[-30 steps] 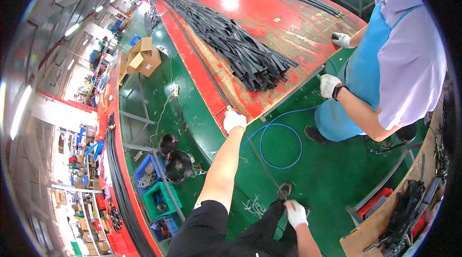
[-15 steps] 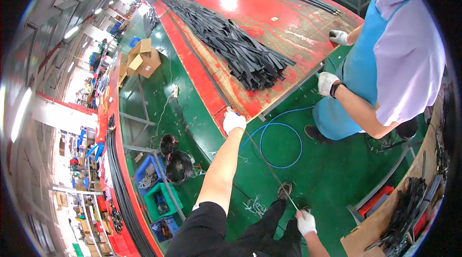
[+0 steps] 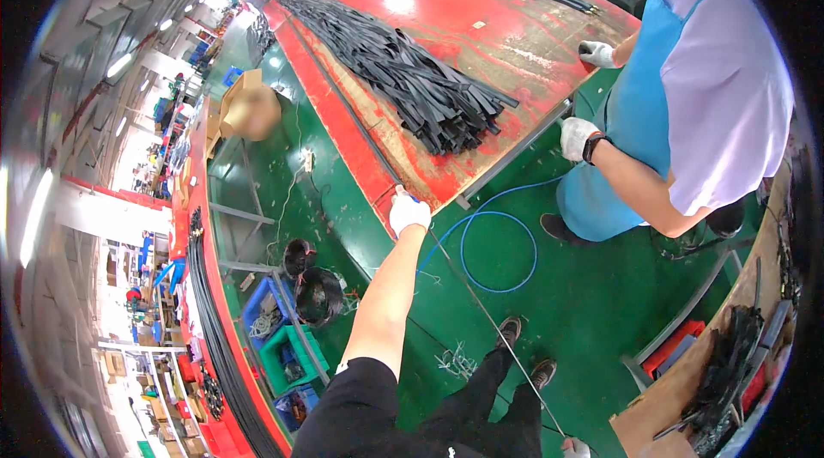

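My left hand (image 3: 409,212), in a white glove, is closed at the near corner of the red table (image 3: 506,37). Its fingers wrap the near end of a long black strip (image 3: 361,127) that runs along the table's left edge; a small blue bit shows beside them. From there a thin rod or wire (image 3: 481,307) slants down over the floor to my right hand (image 3: 575,448). That gloved hand is low at the bottom edge, partly cut off, closed on the rod's end. A large bundle of flat black strips (image 3: 412,80) lies on the table.
To the right stands a co-worker in a blue apron (image 3: 631,140), with gloved hands by the table edge. A blue hose (image 3: 536,256) coils on the green floor. Left are bins (image 3: 296,355), black coils (image 3: 318,297) and a cardboard box (image 3: 232,106). A wooden bench (image 3: 639,424) is lower right.
My right hand has moved down and right, toward the bottom edge, lengthening the stretch of rod between my hands. My left hand stays at the table corner. The view has shifted slightly.
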The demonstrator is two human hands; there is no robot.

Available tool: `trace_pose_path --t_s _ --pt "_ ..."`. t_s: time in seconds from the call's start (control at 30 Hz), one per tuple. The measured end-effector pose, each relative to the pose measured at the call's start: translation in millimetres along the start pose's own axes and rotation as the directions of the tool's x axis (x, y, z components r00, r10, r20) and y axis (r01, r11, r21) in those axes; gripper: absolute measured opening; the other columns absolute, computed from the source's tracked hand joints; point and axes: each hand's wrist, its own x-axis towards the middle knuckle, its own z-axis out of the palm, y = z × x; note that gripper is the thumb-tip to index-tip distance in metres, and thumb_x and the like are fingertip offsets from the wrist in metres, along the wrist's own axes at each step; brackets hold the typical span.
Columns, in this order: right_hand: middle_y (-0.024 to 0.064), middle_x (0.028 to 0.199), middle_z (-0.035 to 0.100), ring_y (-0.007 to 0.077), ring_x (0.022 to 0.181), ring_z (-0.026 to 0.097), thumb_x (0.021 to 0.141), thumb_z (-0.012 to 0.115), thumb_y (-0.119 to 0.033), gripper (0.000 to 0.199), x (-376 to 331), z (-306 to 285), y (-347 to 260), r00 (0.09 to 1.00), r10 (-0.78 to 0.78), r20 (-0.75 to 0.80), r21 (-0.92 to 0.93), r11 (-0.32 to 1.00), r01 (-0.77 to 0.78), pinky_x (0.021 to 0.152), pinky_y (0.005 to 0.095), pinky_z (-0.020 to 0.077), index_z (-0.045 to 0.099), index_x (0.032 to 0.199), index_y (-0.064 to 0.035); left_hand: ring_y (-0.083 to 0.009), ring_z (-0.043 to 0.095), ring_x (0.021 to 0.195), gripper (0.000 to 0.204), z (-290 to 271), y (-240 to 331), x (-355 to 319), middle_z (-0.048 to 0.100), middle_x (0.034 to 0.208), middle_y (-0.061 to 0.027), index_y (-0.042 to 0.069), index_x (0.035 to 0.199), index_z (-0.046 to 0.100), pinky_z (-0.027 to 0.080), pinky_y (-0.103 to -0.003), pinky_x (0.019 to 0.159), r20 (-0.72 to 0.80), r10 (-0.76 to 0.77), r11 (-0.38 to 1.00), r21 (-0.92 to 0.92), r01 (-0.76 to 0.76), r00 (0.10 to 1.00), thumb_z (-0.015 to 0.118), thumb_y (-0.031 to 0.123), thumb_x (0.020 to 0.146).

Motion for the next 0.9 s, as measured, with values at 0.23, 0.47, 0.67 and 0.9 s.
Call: trace_pose_path --t_s 0.23,0.47,0.67,0.9 --pt "0.0237 0.083 0.071 0.0402 0.082 0.071 0.103 0.058 -0.041 0.043 54 81 -87 0.847 -0.532 0.012 -0.373 0.783 0.497 0.076 0.0481 0.0540 0.071 0.094 -0.0009 -0.0418 0.069 0.119 0.075 5 7 -2 0.061 0.141 -0.0294 0.001 0.159 0.042 0.056 -0.047 0.102 -0.031 0.042 0.999 -0.021 -0.043 0.999 0.061 0.026 0.091" --pt "0.0231 0.096 0.074 0.0426 0.094 0.071 0.107 0.053 -0.043 0.045 55 167 -285 0.686 -0.727 0.001 -0.209 0.671 0.711 0.084 0.0463 0.0534 0.073 0.105 -0.0026 -0.0422 0.068 0.120 0.076 -4 10 4 0.063 0.138 -0.0283 0.003 0.158 0.044 0.055 -0.048 0.104 -0.053 0.009 0.997 -0.072 -0.013 0.999 0.063 0.026 0.088" --pt "0.0250 0.095 0.075 0.0398 0.091 0.073 0.105 0.056 -0.042 0.046 58 65 -9 0.825 -0.559 -0.079 -0.340 0.793 0.505 0.084 0.0456 0.0550 0.074 0.109 0.0007 -0.0421 0.070 0.118 0.072 -2 4 4 0.066 0.133 -0.0290 0.004 0.155 0.047 0.056 -0.048 0.104 -0.022 0.006 0.998 -0.064 -0.007 1.000 0.063 0.025 0.088" --pt "0.0242 0.109 0.072 0.0425 0.106 0.068 0.106 0.056 -0.048 0.051 39 23 48 0.927 -0.373 0.027 -0.365 0.860 0.357 0.091 0.0513 0.0522 0.071 0.117 -0.0005 -0.0420 0.069 0.118 0.077 4 -3 0 0.063 0.137 -0.0293 0.001 0.157 0.045 0.056 -0.047 0.102 -0.039 0.041 0.997 -0.059 -0.044 0.998 0.067 0.025 0.087"
